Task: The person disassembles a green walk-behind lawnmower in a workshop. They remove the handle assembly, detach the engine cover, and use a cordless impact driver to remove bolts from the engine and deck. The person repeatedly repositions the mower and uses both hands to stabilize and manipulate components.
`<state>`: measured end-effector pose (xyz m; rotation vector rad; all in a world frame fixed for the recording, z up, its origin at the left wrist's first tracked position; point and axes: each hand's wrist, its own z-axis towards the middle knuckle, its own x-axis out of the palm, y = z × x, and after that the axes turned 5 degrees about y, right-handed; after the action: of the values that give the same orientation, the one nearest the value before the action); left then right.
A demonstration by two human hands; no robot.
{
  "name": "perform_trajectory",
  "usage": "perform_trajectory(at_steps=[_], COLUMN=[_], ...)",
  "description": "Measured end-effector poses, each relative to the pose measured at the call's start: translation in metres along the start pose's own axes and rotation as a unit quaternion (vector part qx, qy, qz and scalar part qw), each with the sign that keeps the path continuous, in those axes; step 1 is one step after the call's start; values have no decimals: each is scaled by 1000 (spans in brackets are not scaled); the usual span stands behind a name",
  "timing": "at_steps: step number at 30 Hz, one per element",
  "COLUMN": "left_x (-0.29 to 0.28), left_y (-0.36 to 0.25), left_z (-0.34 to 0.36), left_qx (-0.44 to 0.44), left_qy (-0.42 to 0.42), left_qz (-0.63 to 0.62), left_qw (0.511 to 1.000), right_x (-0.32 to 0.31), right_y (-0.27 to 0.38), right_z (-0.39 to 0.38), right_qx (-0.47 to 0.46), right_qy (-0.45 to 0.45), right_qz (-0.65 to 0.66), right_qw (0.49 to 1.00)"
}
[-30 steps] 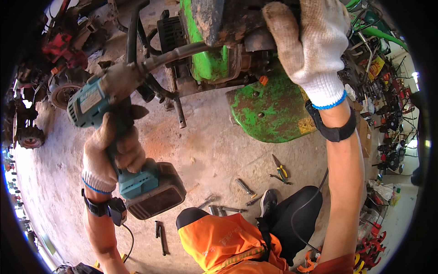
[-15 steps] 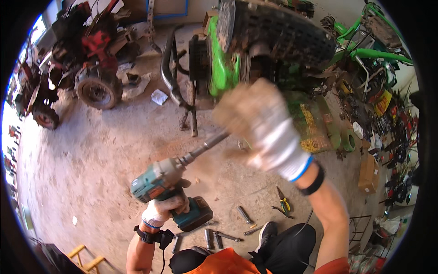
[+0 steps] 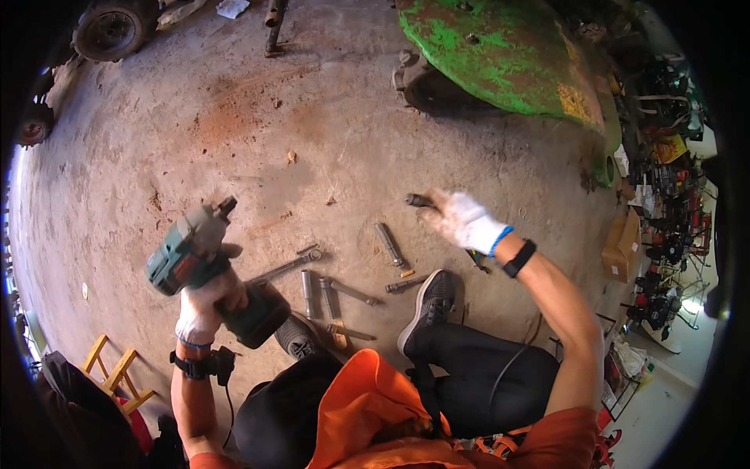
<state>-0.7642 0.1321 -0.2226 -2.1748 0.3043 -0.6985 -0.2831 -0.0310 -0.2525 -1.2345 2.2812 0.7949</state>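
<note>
My left hand [image 3: 209,305], in a white work glove, is closed round the grip of a green cordless impact wrench [image 3: 191,246]. Its bare drive end [image 3: 227,205] points up and to the right. Away to the right, my gloved right hand [image 3: 462,220] is closed on a dark metal socket [image 3: 418,201], whose end sticks out past the fingers; the rest is hidden in the glove. On the floor between my hands lie a long socket [image 3: 388,244], another long socket [image 3: 307,294], a ratchet handle [image 3: 285,266] and several other steel pieces.
Pliers [image 3: 478,262] lie partly hidden below my right hand. My shoes [image 3: 428,309] frame the tools. A green machine guard [image 3: 500,59] stands ahead on the right, a wheel [image 3: 113,33] far left. A cardboard box [image 3: 622,246] sits at right, a yellow wooden frame [image 3: 117,371] at lower left.
My view has tipped down toward the floor. The long shaft is off the wrench's nose. Both hands have drawn back from the green machine, the left one moving left with the wrench.
</note>
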Motion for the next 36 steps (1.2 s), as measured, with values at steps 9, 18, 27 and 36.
perform_trajectory(at_steps=[9, 18, 27, 36], left_x=[59, 9, -5, 2], left_y=[41, 51, 51, 69], left_z=[34, 26, 8, -4], left_qx=[13, 122, 132, 140], left_qy=[-10, -3, -73, -77], left_qz=[-3, -37, -92, -116], left_qw=[1000, 992, 984, 980], right_x=[141, 122, 249, 149], right_y=[-20, -33, -7, 30], right_z=[104, 21, 25, 59], right_qx=[-65, -67, -216, 11], right_qy=[-128, 66, 22, 145], right_qz=[-16, -147, -247, 405], right_qw=[990, 985, 945, 903])
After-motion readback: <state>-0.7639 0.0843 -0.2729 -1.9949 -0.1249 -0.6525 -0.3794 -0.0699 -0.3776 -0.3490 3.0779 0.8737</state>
